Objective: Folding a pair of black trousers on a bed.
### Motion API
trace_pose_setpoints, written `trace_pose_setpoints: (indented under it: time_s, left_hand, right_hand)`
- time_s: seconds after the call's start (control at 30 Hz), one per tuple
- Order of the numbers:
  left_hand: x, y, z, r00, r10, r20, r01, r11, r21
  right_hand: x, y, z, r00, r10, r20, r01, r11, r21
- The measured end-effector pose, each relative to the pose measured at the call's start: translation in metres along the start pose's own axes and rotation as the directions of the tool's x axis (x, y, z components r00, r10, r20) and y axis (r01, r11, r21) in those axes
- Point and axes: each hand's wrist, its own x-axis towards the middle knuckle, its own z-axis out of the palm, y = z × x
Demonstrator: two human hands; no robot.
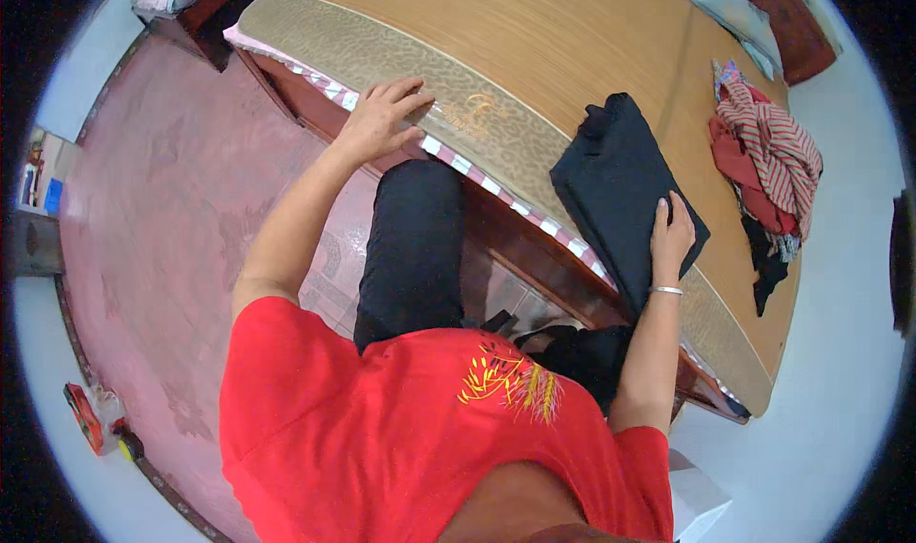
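Observation:
A folded black garment point(617, 178) lies near the front edge of the bed mat. My right hand point(673, 237), with a silver bangle at the wrist, rests flat on top of the garment near its right side. Farther left, my left hand point(386, 117) is spread on the mat's patterned border point(501, 110), by the checked cloth trim point(494, 185). Nothing shows in the fingers of the left hand. The woven tan mat point(544, 42) spreads out beyond both hands.
To the right lies a loose heap of striped and red cloth point(769, 149). A pillow point(737, 20) is at the far right by the wooden headboard point(801, 28). Dark wooden furniture point(193, 31) stands at the upper left. The reddish floor point(172, 185) is below.

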Motion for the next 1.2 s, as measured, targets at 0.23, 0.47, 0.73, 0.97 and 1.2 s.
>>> trace_pose_setpoints:
  time_s: [0.23,0.47,0.73,0.97,1.2]
  left_hand:
    - [0.035,-0.027,-0.008,0.974,-0.124,-0.187,0.152,0.978,0.143]
    - [0.091,-0.021,-0.030,0.894,-0.076,-0.441,0.199,0.950,0.240]
    - [0.062,-0.048,-0.020,0.679,-0.326,-0.657,0.407,0.913,-0.033]
    - [-0.026,-0.144,0.030,0.133,-0.917,-0.376,0.725,0.349,-0.594]
    - [-0.005,-0.138,0.013,0.175,-0.974,-0.146,0.488,0.215,-0.846]
  right_hand:
    - [0.011,-0.075,-0.026,0.951,-0.281,-0.132,0.293,0.952,0.089]
    - [0.000,-0.202,-0.016,0.762,-0.640,0.100,0.643,0.766,0.001]
    - [0.034,-0.196,0.005,0.927,-0.268,0.261,0.234,0.960,0.156]
    - [0.049,-0.187,0.006,0.940,-0.224,0.258,0.131,0.934,0.332]
    - [0.043,-0.189,0.010,0.925,-0.239,0.296,0.152,0.946,0.287]
